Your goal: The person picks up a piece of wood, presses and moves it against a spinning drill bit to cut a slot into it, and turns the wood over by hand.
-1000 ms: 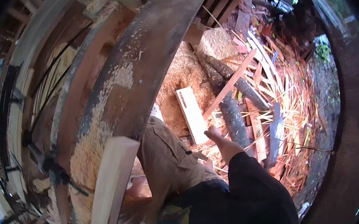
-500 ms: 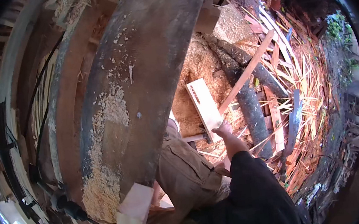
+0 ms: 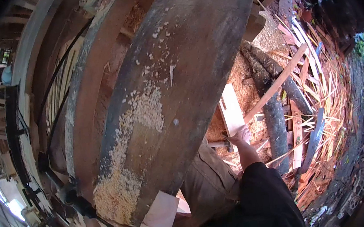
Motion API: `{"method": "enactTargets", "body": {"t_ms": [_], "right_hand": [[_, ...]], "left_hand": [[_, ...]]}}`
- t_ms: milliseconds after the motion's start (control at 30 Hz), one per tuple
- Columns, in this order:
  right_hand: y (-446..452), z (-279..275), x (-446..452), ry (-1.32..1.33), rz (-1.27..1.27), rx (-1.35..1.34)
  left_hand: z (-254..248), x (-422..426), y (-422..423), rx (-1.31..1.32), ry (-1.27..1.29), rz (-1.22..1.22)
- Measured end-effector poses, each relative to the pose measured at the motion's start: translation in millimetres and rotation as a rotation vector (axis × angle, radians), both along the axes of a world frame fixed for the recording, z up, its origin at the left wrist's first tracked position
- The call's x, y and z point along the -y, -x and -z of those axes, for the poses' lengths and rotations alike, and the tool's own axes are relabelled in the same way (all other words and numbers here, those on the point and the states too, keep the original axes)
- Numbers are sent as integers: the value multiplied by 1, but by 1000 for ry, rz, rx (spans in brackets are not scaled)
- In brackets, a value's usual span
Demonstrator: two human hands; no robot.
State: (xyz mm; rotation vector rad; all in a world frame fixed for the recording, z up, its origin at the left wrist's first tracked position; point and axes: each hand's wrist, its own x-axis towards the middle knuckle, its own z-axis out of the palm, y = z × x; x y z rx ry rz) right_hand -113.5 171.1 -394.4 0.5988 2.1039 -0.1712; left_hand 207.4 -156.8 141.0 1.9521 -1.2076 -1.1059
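Observation:
My right hand (image 3: pixel 240 137), reaching down from a dark sleeve, is closed around the near end of a pale squared wooden board (image 3: pixel 232 108). That board is tilted beside the dark plank, whose edge covers part of its left side. My left hand is out of view. At the bottom, the end of another pale squared timber (image 3: pixel 159 215) sticks up against the plank's near edge.
A wide dark plank (image 3: pixel 193 54) strewn with wood chips (image 3: pixel 118 182) crosses the middle. A power drill (image 3: pixel 70 194) with a long bit lies left of it. Right are logs (image 3: pixel 276 125), a long stick (image 3: pixel 276 83), offcuts and strips (image 3: pixel 328 111) over sawdust.
The view has swung so that the scene sits further right. My right hand still grips the board, which is now partly behind the plank's edge; its slotted far end is less visible.

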Motion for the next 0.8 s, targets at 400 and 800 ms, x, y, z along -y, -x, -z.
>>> {"method": "enactTargets", "body": {"t_ms": [400,800], "right_hand": [[4,-15,-114,554,508,-377],[-38,-436,-69,555,-467,-1379]], "left_hand": [[32,11,-102,16,174,277],[57,41,-70,-493,537,426]]}}
